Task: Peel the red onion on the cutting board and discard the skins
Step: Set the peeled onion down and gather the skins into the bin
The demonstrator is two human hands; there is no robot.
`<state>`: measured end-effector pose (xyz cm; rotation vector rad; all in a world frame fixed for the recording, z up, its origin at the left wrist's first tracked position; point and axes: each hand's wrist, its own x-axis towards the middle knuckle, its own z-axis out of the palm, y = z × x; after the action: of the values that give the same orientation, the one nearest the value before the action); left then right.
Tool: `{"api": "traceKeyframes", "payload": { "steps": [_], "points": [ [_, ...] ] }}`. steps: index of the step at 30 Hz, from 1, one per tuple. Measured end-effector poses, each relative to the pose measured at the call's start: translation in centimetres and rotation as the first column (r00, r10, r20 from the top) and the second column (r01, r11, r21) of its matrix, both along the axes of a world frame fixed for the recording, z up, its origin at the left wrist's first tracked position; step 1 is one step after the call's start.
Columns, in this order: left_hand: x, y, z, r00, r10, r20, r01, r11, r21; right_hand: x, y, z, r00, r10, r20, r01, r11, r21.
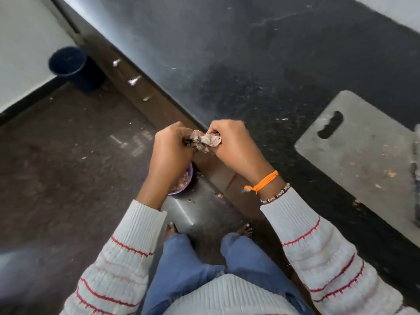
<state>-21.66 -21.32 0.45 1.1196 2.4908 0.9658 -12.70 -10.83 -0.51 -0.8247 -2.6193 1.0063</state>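
A bunch of dry, papery onion skins (204, 140) is held between both hands, off the counter's edge and above the floor. My left hand (171, 153) grips their left end and my right hand (231, 144) grips their right end. Directly below my left hand, on the floor, stands a small purple bin (185, 183) with pinkish skins inside, mostly hidden by my forearm. The grey cutting board (363, 160) lies on the black counter (261, 76) at the right. No whole onion shows on it.
A dark blue bucket (68, 64) stands on the floor by the white wall at far left. Cabinet drawer fronts with metal handles (134, 80) run beneath the counter's edge. A blurred object (416, 155) touches the board's right edge. My bare feet (244, 230) are below.
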Motion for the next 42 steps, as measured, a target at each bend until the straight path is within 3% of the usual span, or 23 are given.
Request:
{"api": "traceKeyframes", "payload": {
  "steps": [11, 17, 24, 30, 33, 37, 42],
  "points": [
    [-14.1, -7.4, -11.5, 0.959, 0.241, 0.148, -0.211, 0.959, -0.189, -16.3, -7.5, -11.8, 0.986, 0.124, 0.109, -0.105, 0.980, -0.166],
    [-20.0, -8.0, -24.1, 0.916, 0.284, 0.285, -0.201, 0.936, -0.288, -22.3, -8.7, -25.4, 0.975, 0.129, 0.181, -0.084, 0.968, -0.238],
    [-22.3, -7.3, -43.4, 0.839, 0.365, 0.404, -0.241, 0.914, -0.327, -25.6, -8.6, -44.2, 0.961, 0.096, 0.258, -0.035, 0.973, -0.230],
    [-22.6, -6.5, -54.1, 0.775, 0.327, 0.541, -0.099, 0.908, -0.408, -25.6, -7.6, -56.2, 0.897, 0.113, 0.428, 0.021, 0.955, -0.295],
    [-22.6, -6.8, -56.0, 0.736, 0.355, 0.576, -0.102, 0.899, -0.425, -25.2, -7.2, -57.8, 0.862, 0.174, 0.476, 0.008, 0.934, -0.357],
    [-22.2, -7.8, -55.7, 0.712, 0.418, 0.564, -0.146, 0.874, -0.463, -24.4, -7.0, -56.3, 0.869, 0.130, 0.477, 0.063, 0.927, -0.369],
    [-20.8, -8.8, -49.4, 0.655, 0.510, 0.558, -0.339, 0.858, -0.386, -22.9, -7.6, -48.9, 0.916, -0.052, 0.397, 0.201, 0.918, -0.342]
  ]
}}
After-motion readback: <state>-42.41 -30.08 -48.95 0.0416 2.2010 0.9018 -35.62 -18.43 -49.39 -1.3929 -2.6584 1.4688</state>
